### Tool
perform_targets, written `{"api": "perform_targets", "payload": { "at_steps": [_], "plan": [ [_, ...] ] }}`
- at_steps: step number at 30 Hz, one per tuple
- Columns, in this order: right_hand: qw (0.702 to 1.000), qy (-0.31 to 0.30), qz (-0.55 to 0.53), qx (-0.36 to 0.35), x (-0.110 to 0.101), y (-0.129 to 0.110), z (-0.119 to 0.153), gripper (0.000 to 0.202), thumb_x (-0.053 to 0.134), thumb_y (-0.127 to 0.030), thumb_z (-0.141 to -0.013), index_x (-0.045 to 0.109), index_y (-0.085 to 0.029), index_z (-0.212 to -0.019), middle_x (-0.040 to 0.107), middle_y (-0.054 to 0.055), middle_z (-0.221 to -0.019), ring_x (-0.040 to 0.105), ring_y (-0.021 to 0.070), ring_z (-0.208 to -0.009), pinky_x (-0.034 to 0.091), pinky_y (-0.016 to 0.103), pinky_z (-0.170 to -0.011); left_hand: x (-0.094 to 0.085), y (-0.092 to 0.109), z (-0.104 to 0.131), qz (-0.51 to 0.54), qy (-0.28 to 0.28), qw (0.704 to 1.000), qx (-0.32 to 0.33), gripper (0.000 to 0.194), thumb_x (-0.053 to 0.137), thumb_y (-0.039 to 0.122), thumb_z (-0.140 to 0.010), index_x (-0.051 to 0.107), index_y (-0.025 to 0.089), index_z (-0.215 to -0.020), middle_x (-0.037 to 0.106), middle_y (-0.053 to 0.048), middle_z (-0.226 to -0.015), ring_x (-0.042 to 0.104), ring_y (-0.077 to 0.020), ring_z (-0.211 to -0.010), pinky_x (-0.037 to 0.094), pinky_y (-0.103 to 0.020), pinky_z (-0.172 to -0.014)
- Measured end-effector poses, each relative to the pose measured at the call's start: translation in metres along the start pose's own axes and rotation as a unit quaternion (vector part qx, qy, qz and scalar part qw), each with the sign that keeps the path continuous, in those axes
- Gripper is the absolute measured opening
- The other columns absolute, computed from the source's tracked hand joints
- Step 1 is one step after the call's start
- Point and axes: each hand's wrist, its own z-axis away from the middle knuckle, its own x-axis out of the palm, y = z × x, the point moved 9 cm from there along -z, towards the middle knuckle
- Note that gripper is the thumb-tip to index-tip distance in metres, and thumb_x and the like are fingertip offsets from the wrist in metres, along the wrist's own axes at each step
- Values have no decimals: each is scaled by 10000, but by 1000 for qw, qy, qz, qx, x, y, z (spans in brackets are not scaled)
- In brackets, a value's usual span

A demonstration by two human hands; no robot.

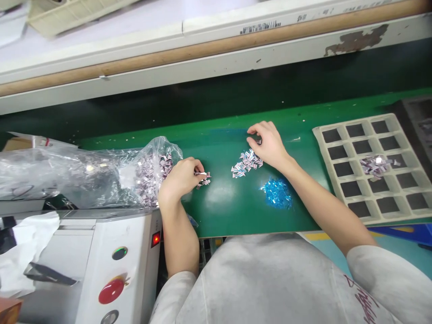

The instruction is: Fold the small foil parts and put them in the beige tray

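Observation:
My left hand [180, 179] is at the mouth of a clear plastic bag [164, 146] filled with small shiny pinkish-silver pieces. Its thumb and forefinger are pinched on one such small piece, above a little cluster of them [204, 181] on the green mat. My right hand [269, 143] hovers at the upper edge of a loose pile of small pale pieces [247, 163]; its thumb and forefinger are slightly apart, and I see nothing between them. Below that hand lies a heap of shiny blue film strips [277, 193].
To the right stands a cream compartment tray [367, 139] with shiny pieces [377, 165] in the middle. At the lower left is a white machine [135, 256] with a red button [111, 290]. A shelf edge [209, 47] runs across the back above the green mat [224, 216].

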Motion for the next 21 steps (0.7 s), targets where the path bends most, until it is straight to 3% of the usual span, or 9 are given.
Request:
{"api": "perform_targets", "payload": {
  "at_steps": [3, 10, 14, 21],
  "plan": [
    [999, 28, 36, 3, -3, 13, -2, 158, 619, -212, -978, 715, -231, -1101, 694, 133, -1167, 591, 386, -1189, 490, 640, -1098, -3, 1, 0, 24, -8, 1000, 11, 66, 715, 231, -821, 740, 263, -768, 764, -73, -878, 700, -279, -793, 495, -386, -739],
    [996, 1, 84, 12, 6, 26, -4, 293, 574, -250, -1010, 776, -201, -1216, 670, 163, -1220, 571, 415, -1230, 528, 676, -1083, -9, -1, 0, 61, -6, 998, -3, 115, 647, 288, -848, 754, 249, -834, 778, -49, -790, 700, -265, -727, 511, -366, -728],
    [995, -6, 98, 17, 9, 27, -7, 337, 551, -260, -1025, 800, -191, -1242, 652, 170, -1208, 569, 410, -1218, 529, 674, -1082, -15, 0, 1, 85, 29, 996, 2, 162, 647, 296, -891, 790, 225, -919, 797, -65, -867, 727, -262, -778, 552, -373, -816],
    [993, -13, 114, 30, 13, 29, -10, 311, 560, -257, -1039, 812, -237, -1221, 607, 149, -1200, 560, 395, -1200, 512, 658, -1052, -24, 11, 1, 163, 103, 978, 74, 207, 657, 280, -940, 849, 211, -976, 774, -78, -1012, 766, -228, -830, 622, -370, -837]
  ]
}}
